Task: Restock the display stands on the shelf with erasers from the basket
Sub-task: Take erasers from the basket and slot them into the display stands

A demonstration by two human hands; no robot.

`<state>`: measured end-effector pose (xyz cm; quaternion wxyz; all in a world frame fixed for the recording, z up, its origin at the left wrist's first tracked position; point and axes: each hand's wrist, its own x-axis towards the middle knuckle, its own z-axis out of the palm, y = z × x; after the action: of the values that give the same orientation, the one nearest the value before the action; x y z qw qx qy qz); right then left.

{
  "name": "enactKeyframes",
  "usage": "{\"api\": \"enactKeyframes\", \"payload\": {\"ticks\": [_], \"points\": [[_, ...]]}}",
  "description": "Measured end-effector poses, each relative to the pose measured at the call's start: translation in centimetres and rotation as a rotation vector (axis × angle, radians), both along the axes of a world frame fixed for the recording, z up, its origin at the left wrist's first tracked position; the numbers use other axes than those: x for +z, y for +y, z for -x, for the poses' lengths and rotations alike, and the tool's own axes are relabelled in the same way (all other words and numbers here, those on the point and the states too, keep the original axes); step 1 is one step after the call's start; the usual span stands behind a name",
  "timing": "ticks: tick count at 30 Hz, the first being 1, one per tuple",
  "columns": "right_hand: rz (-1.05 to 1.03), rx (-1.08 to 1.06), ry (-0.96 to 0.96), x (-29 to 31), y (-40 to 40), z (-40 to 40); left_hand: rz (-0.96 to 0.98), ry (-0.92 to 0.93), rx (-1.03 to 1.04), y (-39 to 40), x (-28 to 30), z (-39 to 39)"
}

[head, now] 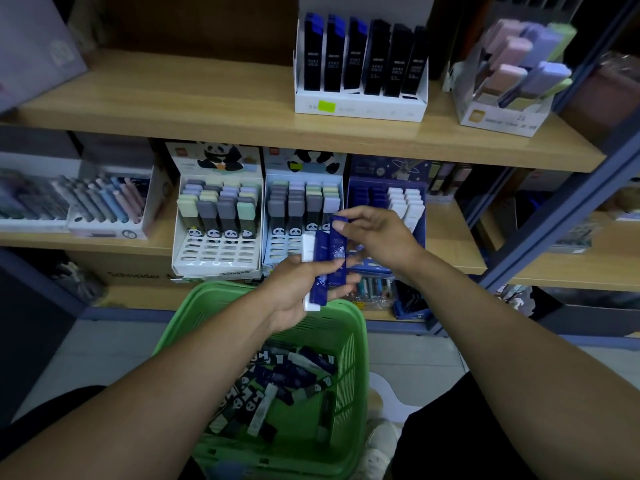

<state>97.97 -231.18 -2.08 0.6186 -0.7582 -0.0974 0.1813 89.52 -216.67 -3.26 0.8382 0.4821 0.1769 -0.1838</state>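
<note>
Pinching one blue eraser (337, 251) top between right-hand fingers (348, 216), left hand (298, 289) gripping the rest.

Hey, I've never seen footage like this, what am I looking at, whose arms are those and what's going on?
There is no machine: a camera on a person's head looks down at their own arms. The left hand holds a few long erasers, mostly dark blue. The right hand pinches the top of one. Below sits a green basket with more erasers. On the wooden shelf behind stand display stands: two panda stands and a blue stand behind the hands.
</note>
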Motion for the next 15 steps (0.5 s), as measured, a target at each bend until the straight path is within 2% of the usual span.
{"api": "enactKeyframes", "payload": {"ticks": [3,5,7,9,11,15], "points": [[-0.065,-0.150,-0.059,-0.2,-0.2,-0.7,0.018,0.082,0.098,0.2,-0.3,-0.2],[-0.098,-0.290,-0.186,-0.4,-0.8,-1.3,0.052,0.110,0.143,0.5,-0.3,-0.4],[-0.036,-0.388,-0.349,-0.6,-1.6,-1.9,0.077,0.115,0.166,0.7,-0.1,-0.3],[0.000,-0.453,-0.421,-0.9,-2.3,-2.5,0.081,0.111,0.160,0.7,0.0,-0.2],[-0.004,-0.466,-0.402,-1.3,-2.5,-3.0,0.049,0.100,0.150,0.5,0.1,-0.1],[0.121,-0.396,-0.429,-2.2,-1.9,-3.3,0.006,0.085,0.163,0.3,0.0,-0.2]]}}
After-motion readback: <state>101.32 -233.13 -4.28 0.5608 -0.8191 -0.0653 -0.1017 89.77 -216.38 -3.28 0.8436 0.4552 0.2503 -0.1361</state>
